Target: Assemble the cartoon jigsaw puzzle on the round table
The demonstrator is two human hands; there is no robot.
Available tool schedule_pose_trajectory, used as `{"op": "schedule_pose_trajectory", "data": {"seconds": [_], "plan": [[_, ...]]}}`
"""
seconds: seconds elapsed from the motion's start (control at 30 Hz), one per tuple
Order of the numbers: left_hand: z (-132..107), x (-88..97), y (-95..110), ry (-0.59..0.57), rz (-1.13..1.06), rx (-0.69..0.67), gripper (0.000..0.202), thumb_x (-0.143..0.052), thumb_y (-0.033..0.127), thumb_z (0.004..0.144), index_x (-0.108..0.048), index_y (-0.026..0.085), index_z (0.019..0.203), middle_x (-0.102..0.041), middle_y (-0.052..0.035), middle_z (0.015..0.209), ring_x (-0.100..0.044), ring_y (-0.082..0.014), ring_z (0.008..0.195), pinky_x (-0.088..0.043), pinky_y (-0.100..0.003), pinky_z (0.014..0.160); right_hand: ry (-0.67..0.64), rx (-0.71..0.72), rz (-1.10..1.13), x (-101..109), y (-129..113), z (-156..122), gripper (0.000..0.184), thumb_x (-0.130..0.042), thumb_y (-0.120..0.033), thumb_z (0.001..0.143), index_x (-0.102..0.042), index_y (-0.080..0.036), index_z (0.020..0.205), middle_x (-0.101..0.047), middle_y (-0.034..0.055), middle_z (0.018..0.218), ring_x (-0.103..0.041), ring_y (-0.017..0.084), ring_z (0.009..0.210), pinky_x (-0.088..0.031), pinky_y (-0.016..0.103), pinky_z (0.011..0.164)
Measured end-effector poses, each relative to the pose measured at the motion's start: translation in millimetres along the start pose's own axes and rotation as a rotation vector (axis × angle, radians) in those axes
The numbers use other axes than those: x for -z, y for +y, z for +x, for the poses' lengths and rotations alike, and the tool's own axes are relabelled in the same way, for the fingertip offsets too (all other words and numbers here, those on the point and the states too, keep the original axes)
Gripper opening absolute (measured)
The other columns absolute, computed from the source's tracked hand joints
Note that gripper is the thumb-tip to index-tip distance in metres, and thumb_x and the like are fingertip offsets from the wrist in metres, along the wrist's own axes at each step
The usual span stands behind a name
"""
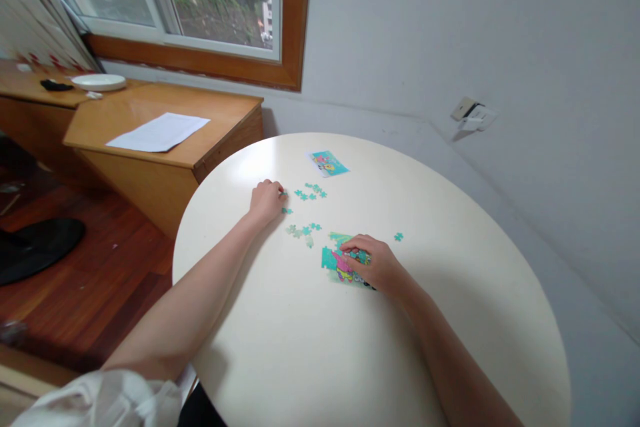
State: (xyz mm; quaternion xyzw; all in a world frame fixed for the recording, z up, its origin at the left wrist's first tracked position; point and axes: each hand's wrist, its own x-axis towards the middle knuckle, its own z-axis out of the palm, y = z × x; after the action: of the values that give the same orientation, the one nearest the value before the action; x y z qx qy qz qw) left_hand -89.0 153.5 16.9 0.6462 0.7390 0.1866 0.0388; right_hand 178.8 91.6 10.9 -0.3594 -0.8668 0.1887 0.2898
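My left hand [267,201] is at the left of the table, its thumb and fingers pinched on a small teal jigsaw piece [284,194] that they partly cover. My right hand [374,260] rests over a partly joined jigsaw puzzle [329,259], thumb and curved fingers apart, with the printed picture showing between them. Pink, yellow and teal show on the puzzle; its right part is hidden under the hand. Loose teal pieces [313,196] lie to the right of my left hand, and paler pieces [299,232] lie nearer me.
Farther back on the round white table [280,347] lies a small picture card [329,163]. A single loose piece [399,237] sits right of the puzzle. Beyond the table's left edge stands a wooden desk [225,110] with a paper sheet [159,132] and a white plate [99,82].
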Motion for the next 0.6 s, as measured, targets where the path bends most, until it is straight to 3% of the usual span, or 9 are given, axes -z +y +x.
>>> {"op": "schedule_pose_trajectory", "data": {"seconds": [0.6], "plan": [[2.1,-6.9,-1.1,0.021,-0.072,-0.060,0.022,-0.048,0.014,0.076,-0.057,0.018,0.095,-0.064,-0.0086,0.095,-0.056,-0.0258,0.094,-0.037,-0.038,0.081,-0.009,-0.019,0.006,0.2,-1.3,0.1,0.010,-0.056,-0.019,0.074,-0.065,-0.021,0.078,-0.068,0.0043,0.075,-0.061,0.017,0.073,-0.048,0.029,0.069]]}}
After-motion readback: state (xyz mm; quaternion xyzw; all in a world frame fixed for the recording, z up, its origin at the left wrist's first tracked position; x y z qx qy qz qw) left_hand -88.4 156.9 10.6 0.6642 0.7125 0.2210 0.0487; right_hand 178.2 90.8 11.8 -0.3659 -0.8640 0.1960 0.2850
